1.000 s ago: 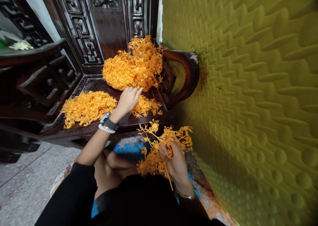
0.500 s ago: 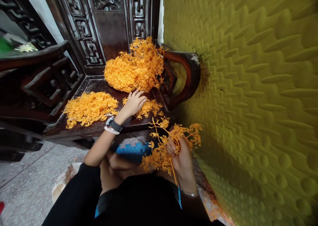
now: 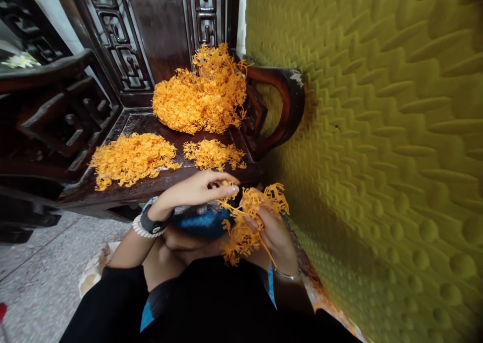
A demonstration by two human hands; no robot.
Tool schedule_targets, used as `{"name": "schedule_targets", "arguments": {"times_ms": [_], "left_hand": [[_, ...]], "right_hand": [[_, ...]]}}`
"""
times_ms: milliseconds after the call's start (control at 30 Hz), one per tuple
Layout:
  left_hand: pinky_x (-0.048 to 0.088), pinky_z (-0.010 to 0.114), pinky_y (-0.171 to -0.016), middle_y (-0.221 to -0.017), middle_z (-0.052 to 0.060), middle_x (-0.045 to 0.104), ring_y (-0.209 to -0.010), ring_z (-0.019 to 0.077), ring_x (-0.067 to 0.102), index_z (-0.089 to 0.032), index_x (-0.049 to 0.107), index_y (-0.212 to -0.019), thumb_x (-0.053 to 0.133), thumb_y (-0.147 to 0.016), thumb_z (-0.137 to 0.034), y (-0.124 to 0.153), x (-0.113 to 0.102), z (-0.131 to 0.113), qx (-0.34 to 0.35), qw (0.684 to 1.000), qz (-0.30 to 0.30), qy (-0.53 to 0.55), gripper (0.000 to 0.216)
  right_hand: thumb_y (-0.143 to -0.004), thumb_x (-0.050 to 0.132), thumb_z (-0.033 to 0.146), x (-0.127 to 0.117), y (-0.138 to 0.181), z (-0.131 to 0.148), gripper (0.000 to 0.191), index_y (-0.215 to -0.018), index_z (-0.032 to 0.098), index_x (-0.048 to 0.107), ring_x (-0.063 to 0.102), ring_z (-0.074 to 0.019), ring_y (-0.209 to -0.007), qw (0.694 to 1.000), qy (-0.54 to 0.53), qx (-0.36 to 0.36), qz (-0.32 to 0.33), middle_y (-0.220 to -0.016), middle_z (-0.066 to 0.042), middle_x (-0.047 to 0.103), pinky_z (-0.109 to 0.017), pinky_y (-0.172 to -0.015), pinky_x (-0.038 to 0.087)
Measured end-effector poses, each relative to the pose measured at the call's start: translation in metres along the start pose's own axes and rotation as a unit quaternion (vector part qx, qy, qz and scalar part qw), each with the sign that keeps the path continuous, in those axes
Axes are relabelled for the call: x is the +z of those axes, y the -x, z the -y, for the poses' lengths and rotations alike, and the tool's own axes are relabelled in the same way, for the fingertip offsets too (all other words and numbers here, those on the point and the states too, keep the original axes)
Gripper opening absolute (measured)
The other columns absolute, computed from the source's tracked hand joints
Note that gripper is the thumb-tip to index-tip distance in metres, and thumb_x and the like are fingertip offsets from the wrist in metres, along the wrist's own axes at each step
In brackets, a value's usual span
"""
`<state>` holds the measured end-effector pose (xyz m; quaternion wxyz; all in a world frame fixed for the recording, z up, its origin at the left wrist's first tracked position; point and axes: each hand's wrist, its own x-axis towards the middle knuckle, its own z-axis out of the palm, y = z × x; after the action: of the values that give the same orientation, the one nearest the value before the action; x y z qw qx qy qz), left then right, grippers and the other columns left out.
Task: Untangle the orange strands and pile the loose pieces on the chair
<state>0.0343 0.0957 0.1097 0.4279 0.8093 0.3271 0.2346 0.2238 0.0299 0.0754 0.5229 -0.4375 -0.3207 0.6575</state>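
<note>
My right hand (image 3: 277,232) is closed around an orange artificial flower branch (image 3: 241,237), whose thin stem hangs down toward the wrist. Frilly orange tips spread out on both sides of the fingers. My left hand (image 3: 199,188), with a black watch and a pale beaded bracelet at its wrist, is beside the branch's upper left. Its thumb and fingers pinch a small orange frilly piece (image 3: 228,186), partly hidden by the fingers. Beyond the hands, a small heap of orange pieces (image 3: 213,154) lies on the dark wooden chair seat (image 3: 151,124).
A wider orange heap (image 3: 134,159) covers the seat's left part, and a tall orange pile (image 3: 199,96) stands against the carved backrest. The curved armrest (image 3: 290,106) and a yellow-green textured panel (image 3: 377,132) bound the right side. A whitish bag (image 3: 94,267) sits on the floor.
My left hand has left the small heap on the seat and come back and right to the branch, with an orange piece in its fingers. My right hand still holds the branch.
</note>
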Motion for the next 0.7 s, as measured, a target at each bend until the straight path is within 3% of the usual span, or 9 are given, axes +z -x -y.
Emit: {"name": "schedule_targets", "arguments": {"times_ms": [100,167,233,333,433,567,700], "left_hand": [[0.049,0.024,-0.064,-0.075,0.003,0.071,-0.067,0.0132,0.061,-0.016,0.072,-0.086,0.061,-0.085,-0.042,0.002,-0.003,0.004,-0.007,0.998,0.053,0.016,0.029],[0.047,0.023,-0.065,-0.075,0.003,0.071,-0.067,0.0119,0.060,-0.015,0.073,-0.081,0.064,-0.084,-0.038,0.004,-0.001,0.007,-0.018,0.998,-0.014,0.053,0.025],[0.046,0.022,-0.066,-0.075,0.002,0.071,-0.068,0.0116,0.060,-0.016,0.074,-0.078,0.066,-0.083,-0.035,0.006,0.002,0.010,-0.023,0.987,-0.131,0.094,0.022],[0.043,0.022,-0.061,-0.067,0.001,0.067,-0.062,0.0114,0.055,-0.017,0.073,-0.069,0.071,-0.078,-0.039,0.005,0.008,0.015,-0.014,0.947,-0.278,0.162,0.024],[0.042,0.023,-0.060,-0.063,0.000,0.063,-0.061,0.0107,0.052,-0.017,0.071,-0.063,0.076,-0.072,-0.040,0.002,0.014,0.017,0.008,0.897,-0.375,0.233,0.025],[0.043,0.022,-0.066,-0.064,-0.001,0.064,-0.063,0.0091,0.053,-0.018,0.073,-0.065,0.078,-0.071,-0.038,-0.004,0.018,0.013,0.021,0.854,-0.425,0.298,0.021],[0.044,0.022,-0.067,-0.063,-0.002,0.064,-0.062,0.0084,0.052,-0.019,0.074,-0.065,0.079,-0.070,-0.037,-0.010,0.026,0.003,0.042,0.837,-0.426,0.341,0.019]], "right_hand": [[-0.062,0.074,0.033,-0.002,-0.001,0.000,0.024,-0.077,0.021,0.061,0.034,-0.0042,-0.045,1.000,0.018,-0.009,0.008,-0.059,0.006,0.052,-0.018,-0.043,0.029],[-0.061,0.075,0.036,-0.003,-0.002,-0.002,0.028,-0.081,0.022,0.062,0.038,-0.0055,-0.047,1.000,0.030,-0.006,0.008,-0.059,0.006,0.052,-0.018,-0.044,0.032],[-0.060,0.075,0.036,0.000,-0.001,-0.005,0.030,-0.084,0.023,0.062,0.045,-0.0077,-0.052,0.999,0.042,-0.012,-0.020,-0.061,0.005,0.053,-0.019,-0.047,0.037],[-0.065,0.073,0.035,0.008,0.001,-0.013,0.026,-0.083,0.023,0.059,0.048,-0.0088,-0.055,0.998,0.047,-0.037,-0.033,-0.063,0.004,0.053,-0.019,-0.049,0.039],[-0.074,0.063,0.032,0.018,0.005,-0.023,0.015,-0.082,0.022,0.055,0.038,-0.0067,-0.047,0.998,0.042,-0.055,0.004,-0.054,0.007,0.044,-0.019,-0.045,0.031],[-0.079,0.053,0.030,0.024,0.009,-0.030,0.009,-0.078,0.022,0.049,0.025,-0.0064,-0.042,0.996,0.036,-0.077,0.036,-0.049,0.009,0.035,-0.021,-0.043,0.021],[-0.082,0.055,0.040,0.026,0.012,-0.030,0.027,-0.065,0.022,0.042,0.023,-0.0074,-0.043,0.996,0.030,-0.081,0.032,-0.047,0.008,0.030,-0.024,-0.044,0.021]]}}
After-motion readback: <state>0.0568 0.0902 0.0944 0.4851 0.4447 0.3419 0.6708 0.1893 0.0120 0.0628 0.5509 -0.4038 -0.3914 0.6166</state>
